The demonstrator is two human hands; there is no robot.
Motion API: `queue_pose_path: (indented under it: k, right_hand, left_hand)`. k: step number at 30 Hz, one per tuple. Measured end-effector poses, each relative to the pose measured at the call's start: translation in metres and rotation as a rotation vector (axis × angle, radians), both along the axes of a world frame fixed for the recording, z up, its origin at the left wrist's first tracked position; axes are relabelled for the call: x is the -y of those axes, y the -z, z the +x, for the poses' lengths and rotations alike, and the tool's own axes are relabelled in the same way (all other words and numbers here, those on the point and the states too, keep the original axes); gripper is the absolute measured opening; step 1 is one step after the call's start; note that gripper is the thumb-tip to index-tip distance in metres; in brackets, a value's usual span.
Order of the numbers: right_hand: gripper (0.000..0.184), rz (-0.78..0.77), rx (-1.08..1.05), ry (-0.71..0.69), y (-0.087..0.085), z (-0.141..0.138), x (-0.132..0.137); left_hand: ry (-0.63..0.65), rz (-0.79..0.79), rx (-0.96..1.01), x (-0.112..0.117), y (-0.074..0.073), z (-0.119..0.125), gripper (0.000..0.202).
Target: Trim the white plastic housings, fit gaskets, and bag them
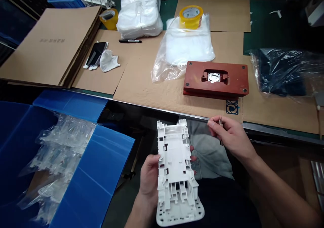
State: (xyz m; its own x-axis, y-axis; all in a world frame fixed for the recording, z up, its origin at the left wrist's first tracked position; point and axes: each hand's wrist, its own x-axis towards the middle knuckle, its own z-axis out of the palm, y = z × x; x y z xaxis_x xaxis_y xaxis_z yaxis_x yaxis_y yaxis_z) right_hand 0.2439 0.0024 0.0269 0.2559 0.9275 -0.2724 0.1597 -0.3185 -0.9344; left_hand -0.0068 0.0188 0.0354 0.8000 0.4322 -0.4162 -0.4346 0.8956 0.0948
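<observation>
My left hand grips a long white moulded plastic housing by its sides, thumb on the near left edge and fingertips showing at the right. The housing is tilted up over my lap, with its ribbed, slotted inner face towards me and its rounded end lowest. My right hand, off to the right of the housing and just below the bench edge, pinches a thin dark rod-like tool. Most of that tool is hidden by the fingers, so its kind does not show.
A red fixture block with a metal insert sits on the cardboard-covered bench. Behind it lie plastic bags under yellow tape. At left, a blue box holds bagged white parts; flat cartons are stacked above.
</observation>
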Motion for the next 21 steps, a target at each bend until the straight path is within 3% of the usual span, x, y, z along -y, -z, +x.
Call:
queue_pose_path:
  k: [4,10,12,14,16,18,21]
  right_hand:
    - [0.033,-0.013,0.033,0.127,0.013,0.012,0.018]
    - [0.047,-0.082,0.150,0.177,0.018,0.026,0.033]
    - [0.044,-0.096,0.170,0.189,0.020,0.028,0.034]
    - [0.029,-0.062,0.179,0.212,0.022,0.028,0.033]
    - [0.036,-0.011,0.173,0.229,0.024,0.027,0.031]
    - [0.045,-0.007,0.167,0.205,0.024,0.023,0.030]
    - [0.030,-0.086,0.219,0.128,0.022,0.016,0.030]
  left_hand:
    - [-0.006,0.079,0.059,-0.003,0.005,-0.001,0.067]
    - [0.030,0.115,0.057,-0.006,0.000,0.001,0.069]
    - [0.046,0.108,0.030,-0.006,-0.004,0.002,0.068]
    - [0.056,0.099,0.003,-0.006,-0.006,0.003,0.068]
    - [0.053,0.100,-0.005,-0.004,-0.007,0.004,0.068]
    - [0.036,0.105,0.000,-0.001,-0.004,0.002,0.069]
    - [0.002,0.117,-0.072,0.003,0.003,-0.003,0.067]
